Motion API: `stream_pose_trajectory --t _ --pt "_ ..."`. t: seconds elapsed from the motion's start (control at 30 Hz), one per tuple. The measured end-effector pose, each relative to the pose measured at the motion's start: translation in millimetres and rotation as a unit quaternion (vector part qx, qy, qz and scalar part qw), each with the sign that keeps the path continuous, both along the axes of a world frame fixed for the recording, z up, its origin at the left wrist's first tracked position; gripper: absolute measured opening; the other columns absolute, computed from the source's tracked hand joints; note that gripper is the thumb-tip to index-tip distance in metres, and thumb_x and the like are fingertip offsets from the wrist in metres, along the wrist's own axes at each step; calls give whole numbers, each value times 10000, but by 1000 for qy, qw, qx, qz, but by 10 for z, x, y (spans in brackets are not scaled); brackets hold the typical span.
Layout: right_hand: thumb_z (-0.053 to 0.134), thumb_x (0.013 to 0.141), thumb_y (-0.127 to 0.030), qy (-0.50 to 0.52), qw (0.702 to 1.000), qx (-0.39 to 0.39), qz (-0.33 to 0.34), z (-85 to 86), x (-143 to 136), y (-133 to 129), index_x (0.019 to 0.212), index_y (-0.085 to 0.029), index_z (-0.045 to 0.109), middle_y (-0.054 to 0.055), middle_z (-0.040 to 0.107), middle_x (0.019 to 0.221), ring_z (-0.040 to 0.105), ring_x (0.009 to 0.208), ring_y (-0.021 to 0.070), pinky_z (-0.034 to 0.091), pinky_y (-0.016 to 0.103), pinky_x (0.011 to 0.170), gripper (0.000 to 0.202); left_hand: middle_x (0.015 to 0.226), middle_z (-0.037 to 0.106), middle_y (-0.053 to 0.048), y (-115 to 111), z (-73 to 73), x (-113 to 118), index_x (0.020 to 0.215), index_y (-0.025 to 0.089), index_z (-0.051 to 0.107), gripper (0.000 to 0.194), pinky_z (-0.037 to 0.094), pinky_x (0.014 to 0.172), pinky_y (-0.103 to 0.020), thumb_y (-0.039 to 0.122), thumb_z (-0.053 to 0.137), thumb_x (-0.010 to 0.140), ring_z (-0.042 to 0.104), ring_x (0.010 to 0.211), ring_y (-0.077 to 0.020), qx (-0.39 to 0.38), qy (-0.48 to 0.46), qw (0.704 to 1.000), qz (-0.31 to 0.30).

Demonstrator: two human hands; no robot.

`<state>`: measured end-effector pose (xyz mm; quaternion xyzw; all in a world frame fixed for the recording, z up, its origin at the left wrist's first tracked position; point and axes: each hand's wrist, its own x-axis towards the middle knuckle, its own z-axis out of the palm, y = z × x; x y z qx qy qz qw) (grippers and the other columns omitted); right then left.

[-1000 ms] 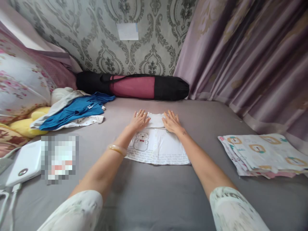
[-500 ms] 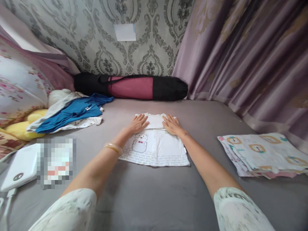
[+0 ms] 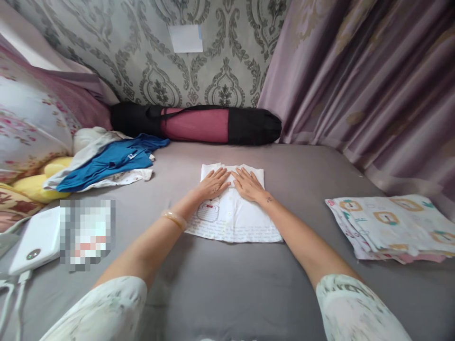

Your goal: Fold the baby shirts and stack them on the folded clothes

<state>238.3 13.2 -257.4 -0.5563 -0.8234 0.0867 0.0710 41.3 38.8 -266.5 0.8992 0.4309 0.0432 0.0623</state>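
Note:
A small white shirt [image 3: 241, 220] lies flat on the grey sheet in front of me, its upper part folded over. A bear drawing with a red bow tie and lines of print show on its front. My left hand [image 3: 215, 183] rests flat on the shirt's upper left part, fingers stretched out, covering part of the bear. Close beside it, my right hand [image 3: 248, 183] lies flat on the upper right part with its fingers spread. The two hands are apart from each other, and neither grips the cloth.
A stack of folded printed cloths [image 3: 389, 222] lies to the right. At the left are a blue garment [image 3: 106, 163] on other clothes, a white power bank [image 3: 37, 241] with cables, and a blurred-out item. A black and pink long bag [image 3: 195, 125] lies along the wall.
Both hands have slid inward across the shirt and lie closer together near its middle. The view has shifted slightly.

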Motion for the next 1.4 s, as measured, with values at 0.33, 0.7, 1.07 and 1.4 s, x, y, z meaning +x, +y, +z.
stream_pose_trajectory --t 0.33,0.7,1.07,1.4 --pt "192 997 -431 -6 997 31 65 82 -19 -556 1536 -117 224 104 134 1611 52 1487 221 30 469 1200 625 1586 220 -152 -531 128 -220 1508 103 263 680 119 1201 -443 534 168 991 127 1484 -247 56 7 998 -30" --pt "209 998 -421 -17 997 1 69 -14 -131 -866 1532 -113 237 99 158 1604 111 1481 216 77 443 1206 617 1581 237 -144 -838 -45 -328 1504 114 285 668 130 1198 -450 528 151 997 171 1477 -243 29 14 999 -40" --pt "185 1000 -467 0 997 -14 76 74 -203 -1327 1543 -89 178 114 104 1607 59 1486 225 81 478 1203 661 1574 253 -156 -1336 77 -412 1501 125 297 720 129 1195 -474 593 154 973 153 1479 -267 22 16 999 -28" --pt "174 1003 -474 -5 997 -22 68 53 -254 -1388 1545 -114 184 104 104 1608 61 1486 221 56 479 1203 651 1583 243 -128 -1389 -10 -410 1523 176 254 697 126 1194 -477 594 173 971 146 1480 -262 11 0 1000 -1"
